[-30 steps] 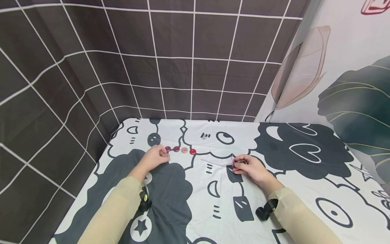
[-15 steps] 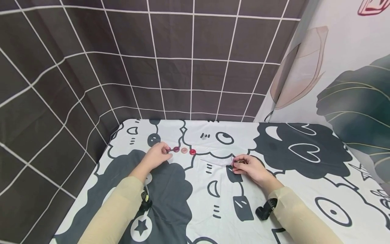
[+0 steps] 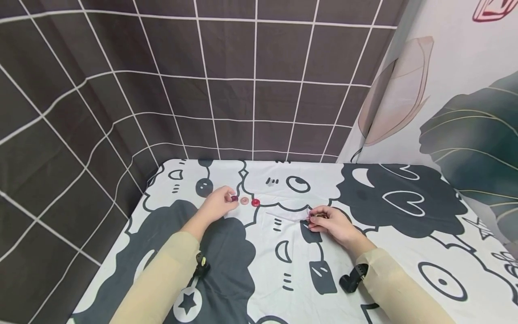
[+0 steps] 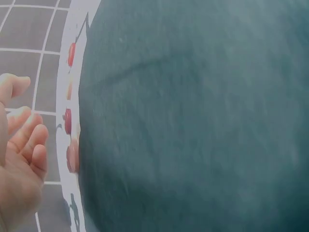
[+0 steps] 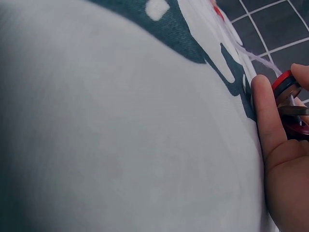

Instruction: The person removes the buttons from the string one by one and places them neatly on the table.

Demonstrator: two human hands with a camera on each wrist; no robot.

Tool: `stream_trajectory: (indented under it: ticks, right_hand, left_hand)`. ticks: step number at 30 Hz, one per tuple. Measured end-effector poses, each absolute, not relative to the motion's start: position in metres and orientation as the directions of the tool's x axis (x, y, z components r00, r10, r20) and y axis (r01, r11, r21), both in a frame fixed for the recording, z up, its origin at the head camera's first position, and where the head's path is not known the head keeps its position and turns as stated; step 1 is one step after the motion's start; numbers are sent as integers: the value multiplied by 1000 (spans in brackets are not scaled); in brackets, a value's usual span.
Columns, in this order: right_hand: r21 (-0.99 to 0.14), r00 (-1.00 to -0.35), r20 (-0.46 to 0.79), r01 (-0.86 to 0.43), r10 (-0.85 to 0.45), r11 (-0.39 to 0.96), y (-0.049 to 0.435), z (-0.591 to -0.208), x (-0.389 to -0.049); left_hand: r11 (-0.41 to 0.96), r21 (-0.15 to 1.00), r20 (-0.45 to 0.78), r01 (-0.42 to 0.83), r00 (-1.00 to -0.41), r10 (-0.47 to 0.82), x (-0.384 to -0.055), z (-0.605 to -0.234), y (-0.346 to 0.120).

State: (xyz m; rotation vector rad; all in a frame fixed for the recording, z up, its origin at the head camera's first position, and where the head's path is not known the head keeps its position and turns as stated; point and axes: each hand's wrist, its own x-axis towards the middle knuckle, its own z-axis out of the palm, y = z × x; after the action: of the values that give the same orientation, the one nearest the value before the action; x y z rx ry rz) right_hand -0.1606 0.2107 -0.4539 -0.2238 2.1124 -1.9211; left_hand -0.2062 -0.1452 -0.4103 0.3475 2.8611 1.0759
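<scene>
Small round buttons lie in a row on the cloth: a red button [image 3: 256,203], a pale pink button [image 3: 244,200] and a dark red button [image 3: 234,198]. My left hand [image 3: 217,205] is at the left end of this row, its fingertips right by the dark red one. In the left wrist view its thumb stands apart from the loosely bent fingers, and another reddish button [image 4: 72,155] shows beside them. My right hand [image 3: 331,221] pinches a small stack of buttons [image 5: 286,86], coloured red, black, brown and dark red. A thin pale string [image 5: 260,59] runs from this stack.
The cloth [image 3: 267,252] is printed with black and white cartoon sheep. A dark gridded curtain [image 3: 234,99] hangs behind and at the left, and a leaf-patterned curtain [image 3: 404,99] at the right. The string's free part lies on the cloth between my hands.
My left hand has moved rightward along the row, covering the leftmost dark red button in the head view. The right hand stays in place with its stack of buttons.
</scene>
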Motion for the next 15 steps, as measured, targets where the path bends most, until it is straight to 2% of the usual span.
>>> stream_trajectory:
  ticks: [15]
  right_hand:
    - [-992,-951,-97,69,-293,104,210,-452,-159]
  left_hand:
    - [707,670,32,226,-960,277,-209,-414,-125]
